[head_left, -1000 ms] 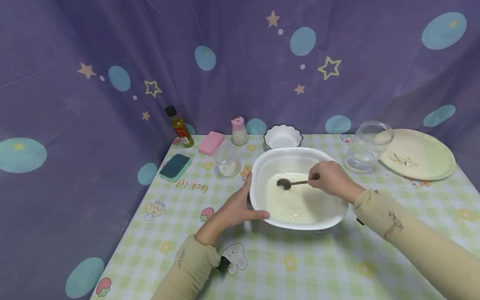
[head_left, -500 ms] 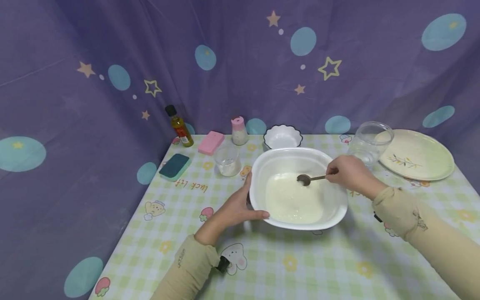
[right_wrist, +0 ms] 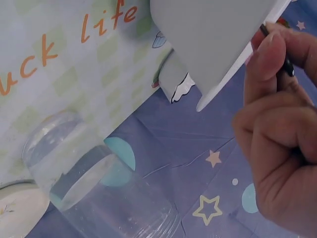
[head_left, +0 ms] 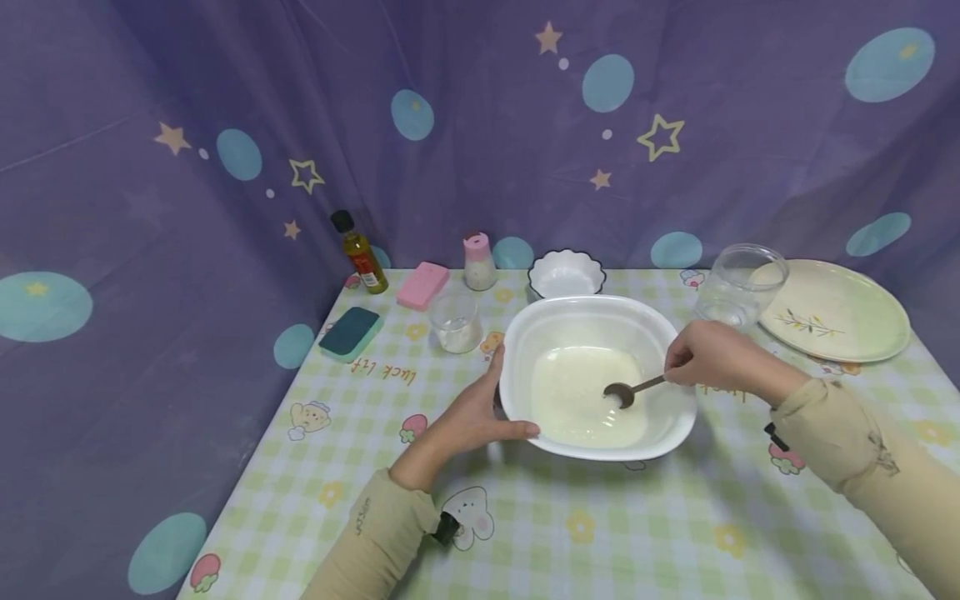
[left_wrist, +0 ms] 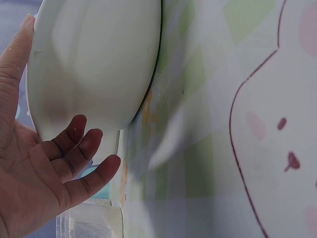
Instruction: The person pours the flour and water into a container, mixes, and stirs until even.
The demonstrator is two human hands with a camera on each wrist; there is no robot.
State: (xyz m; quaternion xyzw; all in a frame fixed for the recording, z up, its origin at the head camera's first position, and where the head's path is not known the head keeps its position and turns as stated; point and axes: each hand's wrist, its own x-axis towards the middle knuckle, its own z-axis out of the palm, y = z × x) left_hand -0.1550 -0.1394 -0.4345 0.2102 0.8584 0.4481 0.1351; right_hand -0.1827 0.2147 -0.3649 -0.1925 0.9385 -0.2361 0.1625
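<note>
A large white bowl [head_left: 517, 350] with milky liquid [head_left: 577, 392] stands mid-table. My left hand [head_left: 480, 412] rests against its left wall [left_wrist: 94, 64], fingers fairly straight, thumb along the front rim. My right hand [head_left: 708, 358] pinches the handle of a metal spoon [head_left: 630, 390] whose head dips into the liquid at the bowl's right side. In the right wrist view my right hand's fingers [right_wrist: 270, 74] curl round the dark spoon handle [right_wrist: 287, 64] beside the bowl's rim [right_wrist: 223, 39].
Behind the bowl stand a small white bowl [head_left: 566, 273], a small glass cup [head_left: 455, 321], a pink-capped shaker [head_left: 477, 261], an oil bottle [head_left: 360, 254], a pink sponge [head_left: 422, 285] and a green sponge [head_left: 350, 333]. At the right are a glass jar [head_left: 738, 283] and a plate [head_left: 836, 308].
My right hand has carried the spoon from the bowl's left-centre across to the right and toward me through the liquid. The left hand and the bowl have not moved.
</note>
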